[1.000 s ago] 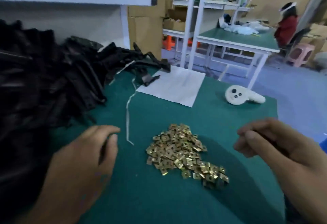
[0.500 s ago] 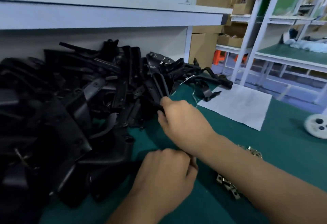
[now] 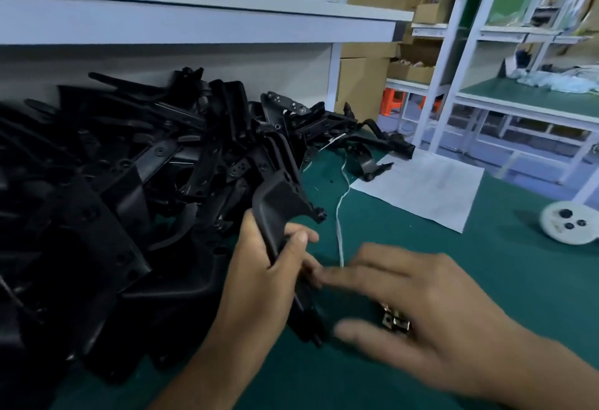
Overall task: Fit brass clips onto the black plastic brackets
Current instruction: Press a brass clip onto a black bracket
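My left hand [image 3: 259, 276] grips one black plastic bracket [image 3: 278, 202] by its middle and holds it upright and tilted, lifted off the big heap of black brackets [image 3: 129, 183] on the left. The bracket's lower end [image 3: 304, 319] reaches down toward the green mat. My right hand [image 3: 411, 306] hovers just right of that lower end, fingers spread and blurred, over the brass clips [image 3: 393, 320]. Only a few clips show under its fingers; the others lie hidden beneath the hand. I cannot tell whether a clip is pinched.
The green table mat [image 3: 486, 264] carries a white sheet of paper [image 3: 428, 189], a white string [image 3: 340, 225] and a white round device [image 3: 567, 221] at the right edge. A white shelf [image 3: 194, 21] runs above the heap. Racks and another bench stand behind.
My left hand now holds a bracket pulled out of the heap. My right hand has left the heap and moved back right, down over the clips.
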Motion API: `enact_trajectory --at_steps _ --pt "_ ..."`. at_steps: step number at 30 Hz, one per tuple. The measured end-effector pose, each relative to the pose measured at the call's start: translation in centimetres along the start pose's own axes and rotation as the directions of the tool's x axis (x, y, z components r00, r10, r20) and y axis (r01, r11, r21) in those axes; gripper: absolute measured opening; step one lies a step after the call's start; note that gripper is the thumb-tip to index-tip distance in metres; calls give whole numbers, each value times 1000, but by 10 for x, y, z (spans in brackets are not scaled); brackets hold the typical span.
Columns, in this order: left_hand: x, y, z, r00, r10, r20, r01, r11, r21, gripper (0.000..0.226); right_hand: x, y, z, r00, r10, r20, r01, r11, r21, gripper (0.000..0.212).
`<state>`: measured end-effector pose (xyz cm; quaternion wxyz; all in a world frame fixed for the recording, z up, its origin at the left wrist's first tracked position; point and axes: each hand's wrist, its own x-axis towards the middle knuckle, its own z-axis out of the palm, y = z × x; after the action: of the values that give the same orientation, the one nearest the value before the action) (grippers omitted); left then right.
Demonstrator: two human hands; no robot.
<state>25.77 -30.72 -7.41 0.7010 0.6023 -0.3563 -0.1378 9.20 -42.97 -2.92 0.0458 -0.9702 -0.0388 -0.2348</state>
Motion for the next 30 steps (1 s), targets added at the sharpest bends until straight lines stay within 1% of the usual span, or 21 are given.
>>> enact_trajectory --at_steps 1,3,4,5,6,8,10,11,12,14,15,17,19,21,23,24,25,28,30 --pt "1 1 0 1000 6 13 -6 999 -39 15 5 10 -6 997 56 -61 -51 995 86 37" --pt "1 4 3 998 -5 70 9 998 -58 36 20 36 -16 948 246 -204 -204 957 206 38" --pt "1 3 4 995 -24 98 27 999 -25 46 28 51 -21 921 334 -201 -282 926 251 39" --pt "1 1 4 992 -46 117 42 999 32 56 35 65 -23 912 383 -143 -338 903 265 37" --pt "2 -2 4 988 -68 138 55 994 96 64 38 78 -23 915 401 -56 -373 889 265 33" --pt "2 -2 5 979 -130 154 88 963 253 72 32 100 -17 903 399 162 -430 846 314 19" --pt "3 -3 4 982 -139 131 84 931 356 68 21 108 -10 854 337 397 -488 784 384 3" --pt "4 -5 3 984 -131 117 77 921 381 63 17 108 -7 824 295 485 -508 764 398 11" --pt "5 -5 3 986 -132 101 81 911 404 55 16 108 -6 800 263 539 -522 747 411 18" --pt "6 1 4 984 -161 80 114 901 418 45 17 108 -6 793 221 568 -515 741 431 26" --pt "6 3 4 980 -182 81 134 903 408 44 18 108 -6 796 201 570 -497 755 428 26" --pt "4 6 5 977 -187 98 132 904 407 45 19 107 -6 805 185 564 -466 786 407 21" --pt "-1 9 7 982 -155 104 93 889 449 46 15 105 -5 808 176 563 -451 800 396 14" --pt "-5 8 11 988 -107 113 23 817 576 51 11 103 -6 807 173 565 -452 797 401 13" --pt "-8 6 16 987 -25 161 -104 660 744 64 9 99 -7 802 181 569 -459 796 395 17" --pt "-9 5 18 984 10 177 -150 582 799 69 10 98 -7 799 184 573 -456 805 378 19" --pt "-8 4 20 982 20 187 -168 537 827 72 11 97 -8 797 184 575 -448 818 360 21" --pt "-7 1 22 977 -6 212 -183 476 860 75 12 92 -8 797 180 577 -435 834 339 18" --pt "-7 2 22 975 -23 223 -187 466 865 74 12 89 -9 793 184 581 -441 832 338 15"
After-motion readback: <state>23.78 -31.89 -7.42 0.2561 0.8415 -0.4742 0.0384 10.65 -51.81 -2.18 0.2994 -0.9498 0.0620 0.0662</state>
